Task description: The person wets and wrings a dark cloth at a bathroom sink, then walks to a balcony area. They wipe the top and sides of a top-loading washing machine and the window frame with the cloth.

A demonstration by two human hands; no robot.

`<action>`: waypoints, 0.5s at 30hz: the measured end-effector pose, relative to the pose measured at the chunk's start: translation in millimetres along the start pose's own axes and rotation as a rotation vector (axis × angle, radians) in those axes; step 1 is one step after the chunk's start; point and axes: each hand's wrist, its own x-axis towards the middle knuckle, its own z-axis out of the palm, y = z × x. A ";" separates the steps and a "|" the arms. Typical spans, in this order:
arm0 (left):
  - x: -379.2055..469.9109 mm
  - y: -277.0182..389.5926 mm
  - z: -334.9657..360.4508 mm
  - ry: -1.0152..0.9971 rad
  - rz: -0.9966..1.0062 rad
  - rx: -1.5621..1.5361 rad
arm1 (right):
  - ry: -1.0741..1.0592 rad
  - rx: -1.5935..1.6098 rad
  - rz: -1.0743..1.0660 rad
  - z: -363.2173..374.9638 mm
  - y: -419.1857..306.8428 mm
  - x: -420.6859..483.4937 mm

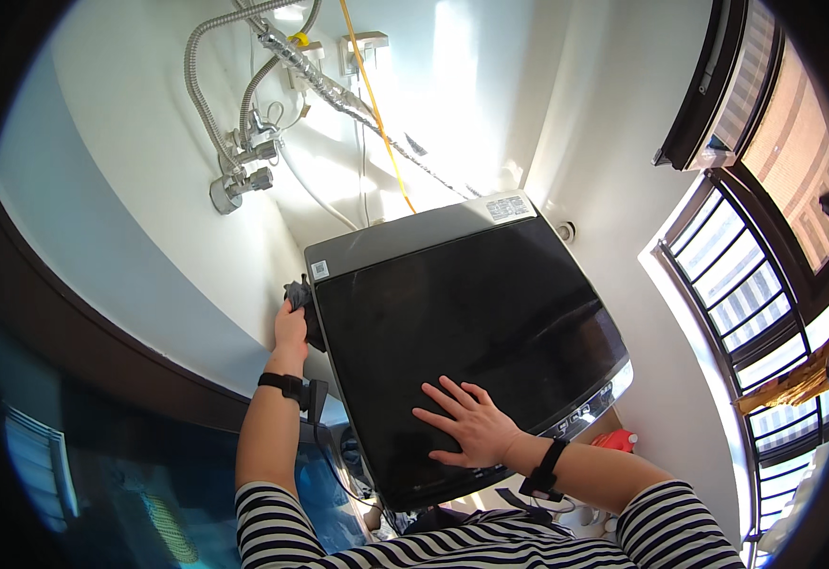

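A top-loading washing machine (414,231) with a dark glossy lid (450,313) stands in front of me. The lid is down. My right hand (470,430) lies flat over the lid near its front edge, fingers spread and holding nothing. At the machine's left side, in the gap by the wall, my left hand (290,331) grips a crumpled dark grey cloth or bag (299,293). Part of that dark material hangs down beside the machine, and its lower end is hidden. Control buttons (574,419) run along the front edge, to the right of my right hand.
Metal angle valves (243,178) and braided hoses (201,92) project from the left wall. Wall sockets (363,51), a foil-wrapped pipe (329,96) and an orange cable (379,117) are behind the machine. A red bottle (617,441) sits low right, near a barred window (738,277).
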 end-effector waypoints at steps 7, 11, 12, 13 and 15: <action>38.4 31.9 13.4 0.003 0.260 0.063 | 0.023 0.015 -0.018 3.2 -1.4 -2.3; 16.2 21.6 -2.4 -0.079 0.118 0.091 | 0.019 0.022 -0.015 5.8 1.3 -4.6; 7.5 12.3 -21.1 -0.067 0.136 0.126 | 0.023 0.029 -0.029 5.8 -1.7 -2.9; -3.8 -0.5 -42.9 -0.052 0.155 0.159 | 0.026 0.033 -0.047 5.7 -4.6 -0.5; -49.1 -21.6 -49.8 -0.131 0.104 0.279 | 0.045 0.025 -0.039 7.9 -2.2 -4.9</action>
